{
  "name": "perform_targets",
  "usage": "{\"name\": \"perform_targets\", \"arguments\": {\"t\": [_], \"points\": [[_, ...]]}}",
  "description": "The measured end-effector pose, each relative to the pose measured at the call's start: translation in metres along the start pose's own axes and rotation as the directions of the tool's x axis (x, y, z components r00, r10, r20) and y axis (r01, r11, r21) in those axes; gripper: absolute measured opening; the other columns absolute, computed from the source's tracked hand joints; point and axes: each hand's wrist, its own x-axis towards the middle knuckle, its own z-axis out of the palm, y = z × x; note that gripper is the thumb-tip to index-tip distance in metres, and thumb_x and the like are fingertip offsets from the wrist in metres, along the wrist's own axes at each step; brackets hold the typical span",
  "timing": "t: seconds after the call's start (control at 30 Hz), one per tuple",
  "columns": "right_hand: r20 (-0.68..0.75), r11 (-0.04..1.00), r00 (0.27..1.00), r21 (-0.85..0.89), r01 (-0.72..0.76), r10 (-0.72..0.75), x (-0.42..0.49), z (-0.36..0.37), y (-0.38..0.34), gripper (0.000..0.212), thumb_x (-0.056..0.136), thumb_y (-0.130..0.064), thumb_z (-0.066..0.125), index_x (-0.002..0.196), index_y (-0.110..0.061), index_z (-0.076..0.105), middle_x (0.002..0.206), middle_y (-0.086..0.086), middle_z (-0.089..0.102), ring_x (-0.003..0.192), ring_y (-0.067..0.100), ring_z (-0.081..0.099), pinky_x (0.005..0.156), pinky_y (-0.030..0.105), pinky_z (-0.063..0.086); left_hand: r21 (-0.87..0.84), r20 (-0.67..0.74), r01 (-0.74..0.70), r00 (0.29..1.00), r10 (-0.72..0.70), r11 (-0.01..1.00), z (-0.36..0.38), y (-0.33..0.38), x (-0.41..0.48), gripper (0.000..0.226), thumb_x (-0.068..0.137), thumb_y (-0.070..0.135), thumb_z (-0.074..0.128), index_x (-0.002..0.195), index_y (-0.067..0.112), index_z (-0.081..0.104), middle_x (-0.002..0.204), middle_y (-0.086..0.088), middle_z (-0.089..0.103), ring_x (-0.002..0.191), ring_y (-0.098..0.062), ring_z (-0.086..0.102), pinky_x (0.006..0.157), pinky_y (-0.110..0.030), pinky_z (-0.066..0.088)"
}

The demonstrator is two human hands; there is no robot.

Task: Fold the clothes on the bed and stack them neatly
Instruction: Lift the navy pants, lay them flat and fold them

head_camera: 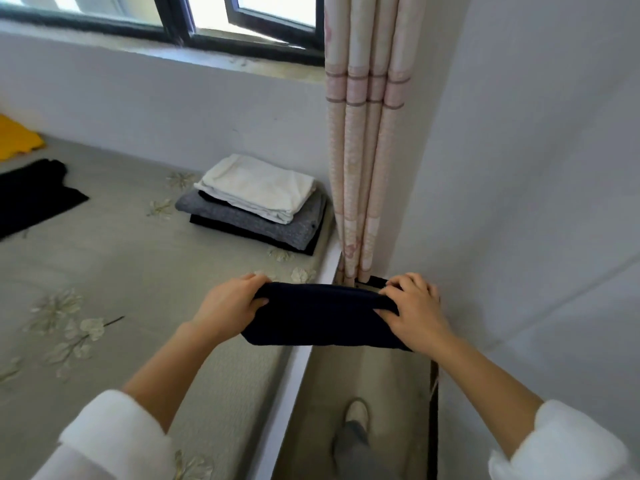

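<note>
A folded dark navy garment [322, 317] hangs in the air over the bed's right edge. My left hand [232, 304] grips its left end and my right hand [414, 310] grips its right end, fingers curled over the top fold. Farther back on the bed [131, 271], near the corner, stands a stack of folded clothes [259, 202]: a white piece on top, a grey one under it, a black one at the bottom. An unfolded black garment [33, 192] lies spread at the left, and a yellow garment [15, 138] sits beyond it at the frame's edge.
A pink patterned curtain [363, 150] hangs in the corner just right of the stack. A white wall [519, 168] stands close on the right, with a narrow floor gap where my foot [356, 414] shows. A window [166, 19] runs along the back wall.
</note>
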Motion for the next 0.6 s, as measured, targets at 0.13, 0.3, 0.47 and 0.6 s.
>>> {"name": "perform_targets", "arguments": {"t": [0.13, 0.3, 0.47, 0.6], "points": [[0.001, 0.993, 0.993, 0.001, 0.114, -0.114, 0.082, -0.017, 0.020, 0.028, 0.093, -0.039, 0.052, 0.114, -0.024, 0.063, 0.123, -0.008, 0.051, 0.126, 0.014, 0.031, 0.098, 0.035, 0.022, 0.082, -0.016, 0.049, 0.999, -0.047, 0.995, -0.021, -0.008, 0.066, 0.024, 0.094, 0.021, 0.051, 0.118, 0.019, 0.055, 0.112, -0.001, 0.059, 0.099, -0.025, 0.058, 0.076, -0.035, 0.047], [0.015, 0.978, 0.978, 0.001, 0.209, -0.209, 0.171, -0.023, 0.025, 0.026, 0.093, -0.041, 0.052, 0.111, -0.025, 0.063, 0.120, -0.011, 0.051, 0.125, 0.013, 0.033, 0.094, 0.032, 0.020, 0.090, -0.085, 0.116, 0.990, -0.109, 0.989, -0.038, -0.032, 0.121, 0.027, 0.091, 0.012, 0.048, 0.114, 0.023, 0.054, 0.110, 0.003, 0.058, 0.099, -0.021, 0.056, 0.074, -0.033, 0.044], [-0.061, 0.949, 0.958, 0.132, 0.286, -0.280, 0.259, -0.027, 0.005, 0.023, 0.094, -0.038, 0.053, 0.109, -0.025, 0.064, 0.111, -0.010, 0.055, 0.119, 0.013, 0.041, 0.096, 0.031, 0.025, 0.096, -0.290, 0.181, 0.946, -0.146, 0.979, -0.074, -0.072, 0.174, 0.036, 0.085, 0.005, 0.050, 0.115, 0.023, 0.057, 0.108, 0.001, 0.060, 0.099, -0.023, 0.056, 0.075, -0.030, 0.036], [-0.077, 0.916, 0.939, 0.208, 0.344, -0.335, 0.328, -0.036, -0.022, 0.022, 0.094, -0.038, 0.054, 0.106, -0.022, 0.063, 0.108, -0.009, 0.058, 0.113, 0.012, 0.046, 0.093, 0.028, 0.026, 0.091, -0.434, 0.263, 0.879, -0.200, 0.961, -0.113, -0.106, 0.224, 0.031, 0.082, 0.005, 0.052, 0.108, 0.020, 0.062, 0.105, -0.003, 0.063, 0.100, -0.028, 0.057, 0.090, -0.040, 0.039]]}}
